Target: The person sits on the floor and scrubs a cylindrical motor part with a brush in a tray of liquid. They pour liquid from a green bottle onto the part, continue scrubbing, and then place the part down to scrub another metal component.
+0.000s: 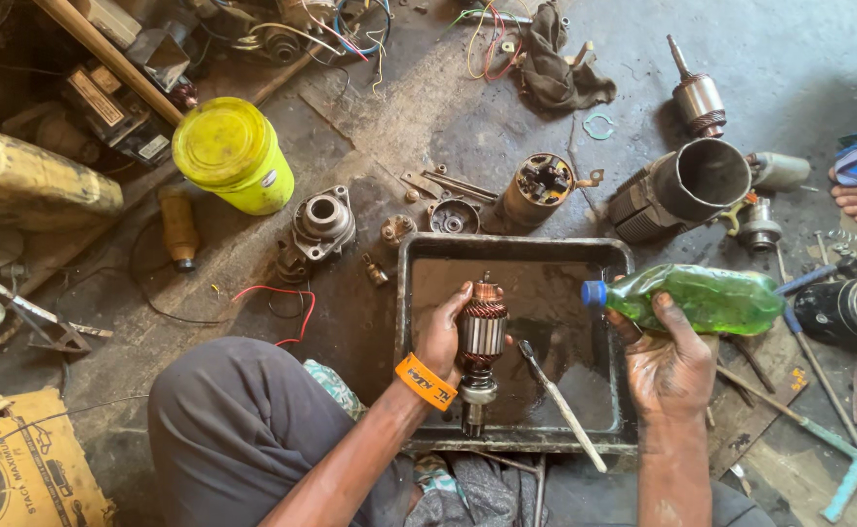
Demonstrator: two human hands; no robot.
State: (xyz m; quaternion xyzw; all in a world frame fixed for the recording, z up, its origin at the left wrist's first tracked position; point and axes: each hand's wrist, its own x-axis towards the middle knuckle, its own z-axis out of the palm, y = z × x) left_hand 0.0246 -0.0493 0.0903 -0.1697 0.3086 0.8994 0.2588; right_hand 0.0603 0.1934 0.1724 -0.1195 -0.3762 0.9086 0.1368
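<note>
The motor rotor (480,337) stands upright over a dark metal tray (516,250), with the left hand (441,337) closed around its laminated middle. Just right of it, the right hand (668,363) is wrapped around a green plastic bottle (707,298) lying sideways, blue cap still on, pointing toward the rotor. A brush (560,405) rests in the tray between the hands. No liquid pours yet; a motor housing (682,190) lies beyond the right hand on the floor.

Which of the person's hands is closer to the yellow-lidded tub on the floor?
The left. The left hand holds a motor armature over the tray, below and right of the yellow tub. The right hand, gripping a green bottle, is farther right.
</note>
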